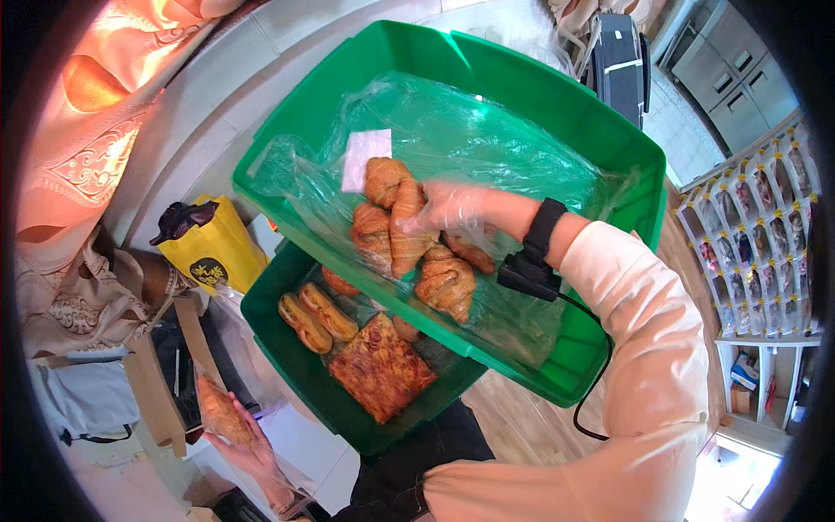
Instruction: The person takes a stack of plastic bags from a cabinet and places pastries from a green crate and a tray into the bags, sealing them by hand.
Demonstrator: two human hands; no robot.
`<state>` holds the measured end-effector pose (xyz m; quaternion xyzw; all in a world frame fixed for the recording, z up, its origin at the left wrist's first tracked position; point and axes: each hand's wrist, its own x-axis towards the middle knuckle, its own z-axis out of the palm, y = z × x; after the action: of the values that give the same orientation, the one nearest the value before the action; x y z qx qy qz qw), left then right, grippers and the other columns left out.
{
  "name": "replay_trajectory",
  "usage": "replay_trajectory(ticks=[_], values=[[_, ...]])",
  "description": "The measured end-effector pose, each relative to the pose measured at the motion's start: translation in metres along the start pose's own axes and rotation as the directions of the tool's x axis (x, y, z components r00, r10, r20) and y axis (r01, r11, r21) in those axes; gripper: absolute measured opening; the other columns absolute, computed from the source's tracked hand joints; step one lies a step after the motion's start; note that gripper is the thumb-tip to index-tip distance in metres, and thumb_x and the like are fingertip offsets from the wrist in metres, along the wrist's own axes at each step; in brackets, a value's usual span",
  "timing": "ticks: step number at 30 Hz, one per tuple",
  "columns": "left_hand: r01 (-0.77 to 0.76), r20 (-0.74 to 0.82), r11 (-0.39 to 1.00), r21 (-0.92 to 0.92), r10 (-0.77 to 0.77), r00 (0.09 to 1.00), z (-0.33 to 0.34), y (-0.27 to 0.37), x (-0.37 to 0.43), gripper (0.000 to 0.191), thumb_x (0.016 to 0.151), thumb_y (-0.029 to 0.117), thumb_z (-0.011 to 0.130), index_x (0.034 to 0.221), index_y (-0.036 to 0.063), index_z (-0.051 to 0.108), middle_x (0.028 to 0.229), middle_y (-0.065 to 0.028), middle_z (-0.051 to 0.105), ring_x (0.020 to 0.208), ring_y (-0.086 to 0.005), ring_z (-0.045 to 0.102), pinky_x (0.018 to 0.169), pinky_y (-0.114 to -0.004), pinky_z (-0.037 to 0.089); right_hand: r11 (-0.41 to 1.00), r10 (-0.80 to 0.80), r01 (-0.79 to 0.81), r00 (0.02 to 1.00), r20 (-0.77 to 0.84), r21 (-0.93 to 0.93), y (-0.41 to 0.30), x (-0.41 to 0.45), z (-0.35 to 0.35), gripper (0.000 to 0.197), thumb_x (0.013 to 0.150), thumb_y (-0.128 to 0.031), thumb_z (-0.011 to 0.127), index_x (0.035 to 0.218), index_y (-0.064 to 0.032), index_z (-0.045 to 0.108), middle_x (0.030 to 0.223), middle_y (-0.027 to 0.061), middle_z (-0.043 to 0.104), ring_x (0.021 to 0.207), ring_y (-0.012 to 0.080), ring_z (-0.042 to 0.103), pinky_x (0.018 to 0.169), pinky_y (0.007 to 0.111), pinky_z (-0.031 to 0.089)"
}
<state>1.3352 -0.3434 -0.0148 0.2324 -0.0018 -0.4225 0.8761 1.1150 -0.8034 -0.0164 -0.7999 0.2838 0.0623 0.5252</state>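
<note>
My right hand (450, 205), blurred and in what looks like a clear plastic glove, grips a long croissant (409, 235) inside a green plastic crate (554, 78). Around it on clear plastic sheeting (522, 153) lie other croissants, among them a round-looking one (385, 179) and one nearest me (447, 284). At lower left, my left hand (244, 450) holds a browned pastry (222, 411) with clear plastic film around it. A second green crate (326, 417) sits partly under the first. It holds two filled buns (316, 320) and a rectangular topped flatbread (381, 368); the upper crate hides part of its contents.
A pink-white paper slip (366, 160) lies by the croissants. To the left are a yellow bag (212, 245), an open cardboard box (153, 395) and a patterned curtain (98, 156). A black cable (607, 365) hangs from my right wrist strap. Hanging clear pockets (750, 235) line the right.
</note>
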Motion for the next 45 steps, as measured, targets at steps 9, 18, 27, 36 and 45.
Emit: replay_trajectory(ticks=[9, 18, 27, 36, 45], values=[[0.008, -0.027, 0.999, 0.039, -0.007, 1.0, 0.02, -0.019, 0.017, 0.066, 0.087, 0.04, 0.051, 0.135, 0.0023, 0.025, 0.135, -0.0187, 0.036, 0.12, -0.0282, 0.043, 0.101, -0.037, 0.037, 0.983, -0.137, 0.174, 0.919, -0.369, 0.067, 0.003, 0.016, 0.035, 0.096, 0.056, -0.044, 0.08, 0.123, 0.0032, 0.031, 0.109, 0.0221, 0.051, 0.103, 0.0299, 0.051, 0.09, 0.033, 0.04], [0.049, -0.108, 0.995, -0.083, -0.058, 0.992, 0.01, -0.024, 0.026, 0.064, 0.087, 0.042, 0.051, 0.135, 0.0058, 0.028, 0.136, -0.0169, 0.037, 0.122, -0.027, 0.041, 0.103, -0.038, 0.034, 0.997, 0.03, -0.009, 0.962, -0.27, 0.079, 0.002, -0.001, -0.009, 0.078, 0.064, -0.045, 0.076, 0.116, 0.0014, 0.042, 0.101, 0.0142, 0.055, 0.09, 0.0221, 0.054, 0.08, 0.034, 0.046], [0.015, -0.182, 0.996, -0.09, -0.031, 0.983, 0.0, -0.026, 0.036, 0.063, 0.087, 0.041, 0.051, 0.134, 0.0052, 0.031, 0.135, -0.0176, 0.038, 0.121, -0.027, 0.042, 0.102, -0.038, 0.036, 0.885, 0.253, -0.18, 0.96, -0.121, 0.429, 0.019, -0.026, -0.043, 0.057, 0.074, -0.045, 0.068, 0.107, -0.001, 0.053, 0.095, 0.008, 0.059, 0.081, 0.0144, 0.056, 0.069, 0.029, 0.048], [-0.085, -0.164, 0.992, -0.09, 0.069, 0.984, -0.003, -0.025, 0.035, 0.063, 0.088, 0.037, 0.05, 0.136, 0.0047, 0.025, 0.137, -0.0186, 0.033, 0.125, -0.0294, 0.036, 0.103, -0.041, 0.034, 0.868, 0.333, -0.196, 0.911, -0.242, 0.456, 0.059, -0.061, -0.128, 0.049, 0.079, -0.036, 0.063, 0.112, -0.0027, 0.05, 0.099, 0.008, 0.059, 0.087, 0.016, 0.058, 0.077, 0.03, 0.048], [-0.019, -0.073, 0.987, -0.163, 0.007, 0.997, -0.007, -0.028, 0.043, 0.062, 0.089, 0.037, 0.048, 0.137, 0.0061, 0.024, 0.139, -0.0168, 0.03, 0.128, -0.0281, 0.031, 0.105, -0.041, 0.03, 0.668, 0.006, -0.568, 0.649, -0.76, -0.48, 0.076, -0.075, -0.107, 0.036, 0.077, -0.029, 0.06, 0.1, -0.0008, 0.054, 0.085, 0.0176, 0.06, 0.082, 0.0327, 0.059, 0.076, 0.039, 0.047]])
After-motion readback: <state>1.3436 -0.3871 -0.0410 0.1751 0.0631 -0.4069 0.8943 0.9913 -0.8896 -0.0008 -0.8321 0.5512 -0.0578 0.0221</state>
